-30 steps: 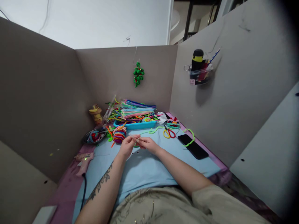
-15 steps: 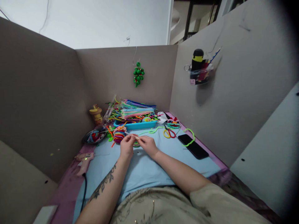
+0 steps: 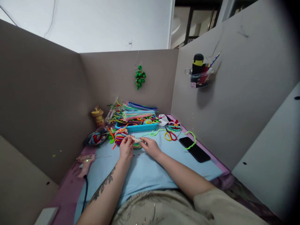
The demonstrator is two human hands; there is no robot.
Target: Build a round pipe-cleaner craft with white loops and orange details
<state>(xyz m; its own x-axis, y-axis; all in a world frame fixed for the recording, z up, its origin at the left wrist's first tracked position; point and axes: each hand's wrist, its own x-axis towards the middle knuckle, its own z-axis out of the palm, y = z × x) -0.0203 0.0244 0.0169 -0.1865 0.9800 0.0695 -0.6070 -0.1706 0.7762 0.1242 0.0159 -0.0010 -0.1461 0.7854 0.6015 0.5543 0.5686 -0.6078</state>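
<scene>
Both hands pinching a short pale fuzzy pipe-cleaner piece over the light blue mat.

Left hand and right hand are each closing fingertips on an end of the pale pipe-cleaner piece, held just above the mat, near the striped multicoloured coil. Probably light, soft-furred and bendy (wire core); best gripped at the ends. Forearms are converging, palms down.

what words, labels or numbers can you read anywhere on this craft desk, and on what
None can be read.
Pink label on the clear wall holder: any print is too small to read.
Black bottle with a yellow band in that holder: no lettering legible.
Black phone on the blue mat: screen dark, no text.
Glue gun at the mat's left edge: only a green light, no readable marking.
</scene>
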